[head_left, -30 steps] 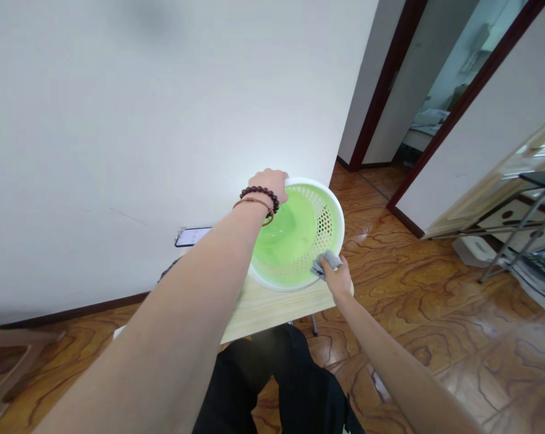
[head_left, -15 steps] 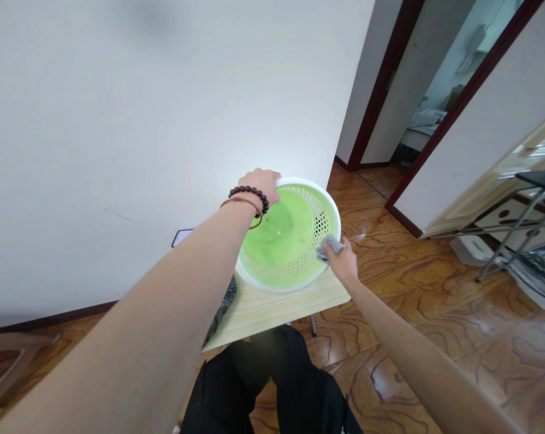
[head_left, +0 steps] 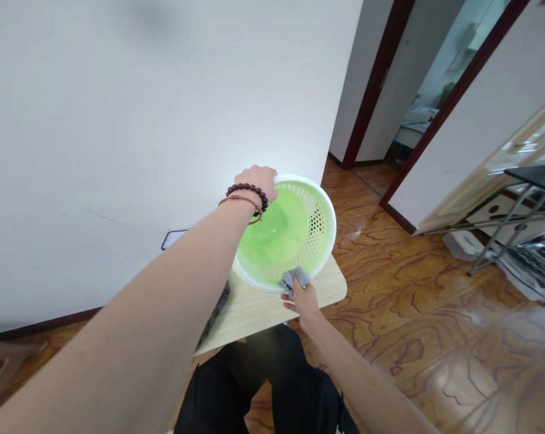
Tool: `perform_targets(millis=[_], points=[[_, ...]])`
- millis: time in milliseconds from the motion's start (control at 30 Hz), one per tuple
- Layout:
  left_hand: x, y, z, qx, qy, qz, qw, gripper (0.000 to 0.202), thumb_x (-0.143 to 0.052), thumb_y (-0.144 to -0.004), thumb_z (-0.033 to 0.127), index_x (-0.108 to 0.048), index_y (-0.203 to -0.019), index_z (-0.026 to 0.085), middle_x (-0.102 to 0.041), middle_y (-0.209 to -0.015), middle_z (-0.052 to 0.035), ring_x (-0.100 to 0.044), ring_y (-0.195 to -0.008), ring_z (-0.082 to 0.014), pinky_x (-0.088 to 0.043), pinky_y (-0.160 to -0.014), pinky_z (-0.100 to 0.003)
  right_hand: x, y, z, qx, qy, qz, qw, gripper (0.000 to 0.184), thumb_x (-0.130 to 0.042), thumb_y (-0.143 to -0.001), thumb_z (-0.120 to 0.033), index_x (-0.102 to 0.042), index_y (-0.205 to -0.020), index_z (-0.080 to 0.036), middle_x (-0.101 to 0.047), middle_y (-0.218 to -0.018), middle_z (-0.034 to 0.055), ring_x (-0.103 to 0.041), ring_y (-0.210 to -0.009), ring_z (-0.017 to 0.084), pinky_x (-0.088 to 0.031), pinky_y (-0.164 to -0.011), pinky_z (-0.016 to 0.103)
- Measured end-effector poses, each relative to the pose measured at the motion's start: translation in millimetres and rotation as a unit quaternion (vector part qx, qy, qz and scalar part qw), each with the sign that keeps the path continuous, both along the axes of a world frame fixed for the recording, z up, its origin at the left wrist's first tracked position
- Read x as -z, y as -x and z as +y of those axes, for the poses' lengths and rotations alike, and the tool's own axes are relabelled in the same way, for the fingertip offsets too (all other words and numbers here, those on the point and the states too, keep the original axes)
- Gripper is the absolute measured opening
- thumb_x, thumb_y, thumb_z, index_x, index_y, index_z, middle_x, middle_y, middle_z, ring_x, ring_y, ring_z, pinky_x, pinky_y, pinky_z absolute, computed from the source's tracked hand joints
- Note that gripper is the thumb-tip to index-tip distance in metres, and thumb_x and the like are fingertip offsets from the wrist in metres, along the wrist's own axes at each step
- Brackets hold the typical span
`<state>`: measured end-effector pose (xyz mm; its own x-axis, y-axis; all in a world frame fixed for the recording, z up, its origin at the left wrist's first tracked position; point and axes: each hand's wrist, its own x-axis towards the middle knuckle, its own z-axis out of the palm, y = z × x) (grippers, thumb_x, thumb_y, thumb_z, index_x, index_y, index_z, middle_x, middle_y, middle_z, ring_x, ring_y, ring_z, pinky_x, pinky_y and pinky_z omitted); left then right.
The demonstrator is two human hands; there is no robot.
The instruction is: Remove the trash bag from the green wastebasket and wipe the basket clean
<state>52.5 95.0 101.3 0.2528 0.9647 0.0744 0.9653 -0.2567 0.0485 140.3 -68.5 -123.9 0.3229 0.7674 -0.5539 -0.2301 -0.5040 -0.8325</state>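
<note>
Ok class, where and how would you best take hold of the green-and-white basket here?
Probably by the white rim on the right of the basket, coming from the right: that curved stretch is bare, while the left hand holds the far-left rim and the right hand holds a grey cloth at the near edge.

Here we have the basket (head_left: 295, 235) on the table (head_left: 254, 310), phone (head_left: 173, 238) left, cloth (head_left: 298, 276) at the near rim, wall (head_left: 164, 120) far.
</note>
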Motion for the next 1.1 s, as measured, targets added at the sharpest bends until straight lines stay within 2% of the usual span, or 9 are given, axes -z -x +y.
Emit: perform_targets(millis=[133, 233, 300, 400, 567, 733, 933, 1000, 1100], points=[[1.2, 6.6, 0.4, -0.002, -0.029, 0.028, 0.999, 0.038, -0.052, -0.069, 0.033, -0.060, -0.106, 0.028, -0.063, -0.090, -0.0077, -0.060, -0.085, -0.0248, -0.047, -0.072, -0.034, -6.2, -29.9, 12.8, 0.009, -0.055, -0.103, 0.993, 0.036, -0.062, -0.070, -0.040, -0.058, -0.095, -0.015, -0.068, -0.089, 0.0088, -0.066, -0.075, 0.019, -0.052, -0.053, 0.024], [2.8, 7.5, 1.6, -0.005, -0.030, 0.026, 0.999, 0.038, -0.052, -0.069, 0.034, -0.060, -0.106, 0.028, -0.063, -0.091, -0.0072, -0.059, -0.087, -0.0242, -0.046, -0.074, -0.033, -12.5, -67.4, 32.3, 0.047, -0.121, -0.224, 0.966, 0.035, -0.063, -0.071, -0.037, -0.056, -0.097, -0.015, -0.067, -0.093, 0.0093, -0.064, -0.085, 0.020, -0.053, -0.066, 0.027], [4.1, 7.1, 1.5, -0.012, -0.033, 0.018, 0.999, 0.039, -0.052, -0.069, 0.035, -0.060, -0.106, 0.028, -0.063, -0.093, -0.0076, -0.059, -0.088, -0.0246, -0.045, -0.076, -0.034, -15.9, -81.1, 43.6, 0.052, -0.135, -0.249, 0.958, 0.032, -0.060, -0.073, -0.034, -0.054, -0.098, -0.016, -0.066, -0.093, 0.0099, -0.064, -0.085, 0.020, -0.052, -0.070, 0.029], [7.5, 8.5, -1.7, -0.019, -0.046, 0.007, 0.999, 0.039, -0.048, -0.072, 0.041, -0.060, -0.107, 0.027, -0.063, -0.095, -0.0083, -0.059, -0.089, -0.0250, -0.045, -0.078, -0.035, -21.2, -86.1, 52.8, 0.042, -0.114, -0.270, 0.955, 0.028, -0.056, -0.077, -0.031, -0.050, -0.100, -0.016, -0.065, -0.093, 0.0117, -0.063, -0.086, 0.020, -0.051, -0.072, 0.031], [16.9, 22.7, -5.0, -0.048, -0.067, -0.014, 0.996, 0.057, -0.034, -0.074, 0.059, -0.058, -0.110, 0.021, -0.065, -0.094, -0.0099, -0.058, -0.093, -0.0269, -0.045, -0.078, -0.036, -33.8, -95.1, 62.6, -0.018, -0.083, -0.383, 0.920, 0.027, -0.049, -0.082, -0.032, -0.044, -0.102, -0.015, -0.065, -0.091, 0.0147, -0.063, -0.087, 0.025, -0.048, -0.074, 0.036], [14.9, 31.5, 2.3, -0.075, -0.009, 0.038, 0.996, 0.057, -0.048, -0.068, 0.045, -0.054, -0.118, 0.020, -0.064, -0.100, -0.0132, -0.060, -0.089, -0.0286, -0.047, -0.071, -0.035, -45.4, -105.1, 77.0, -0.087, -0.109, -0.462, 0.876, 0.026, -0.041, -0.086, -0.033, -0.039, -0.104, -0.015, -0.065, -0.089, 0.0146, -0.063, -0.083, 0.025, -0.046, -0.070, 0.035], [6.2, 19.7, -1.3, 0.012, -0.021, 0.030, 0.999, 0.065, -0.047, -0.072, 0.039, -0.034, -0.135, 0.029, -0.062, -0.106, -0.0098, -0.060, -0.087, -0.0245, -0.046, -0.070, -0.032, -54.6, -110.2, 78.1, -0.120, -0.107, -0.482, 0.861, 0.029, -0.046, -0.084, -0.032, -0.037, -0.107, -0.015, -0.064, -0.090, 0.0146, -0.063, -0.080, 0.024, -0.045, -0.067, 0.033], [5.4, 16.6, 0.1, 0.051, -0.015, 0.003, 0.999, 0.063, -0.046, -0.073, 0.036, -0.035, -0.135, 0.030, -0.063, -0.102, -0.0079, -0.060, -0.082, -0.0201, -0.046, -0.070, -0.029, -55.7, -113.0, 75.4, -0.124, -0.117, -0.475, 0.863, 0.030, -0.047, -0.084, -0.031, -0.037, -0.106, -0.015, -0.064, -0.090, 0.0145, -0.063, -0.080, 0.023, -0.046, -0.067, 0.031], [4.8, 16.2, 4.6, 0.078, -0.018, -0.011, 0.997, 0.051, -0.046, -0.074, 0.033, -0.049, -0.125, 0.029, -0.065, -0.094, -0.0057, -0.060, -0.078, -0.0180, -0.045, -0.070, -0.027, -54.6, -113.1, 70.4, -0.126, -0.131, -0.461, 0.868, 0.029, -0.047, -0.083, -0.033, -0.039, -0.105, -0.015, -0.064, -0.088, 0.0143, -0.063, -0.079, 0.023, -0.046, -0.068, 0.032]])
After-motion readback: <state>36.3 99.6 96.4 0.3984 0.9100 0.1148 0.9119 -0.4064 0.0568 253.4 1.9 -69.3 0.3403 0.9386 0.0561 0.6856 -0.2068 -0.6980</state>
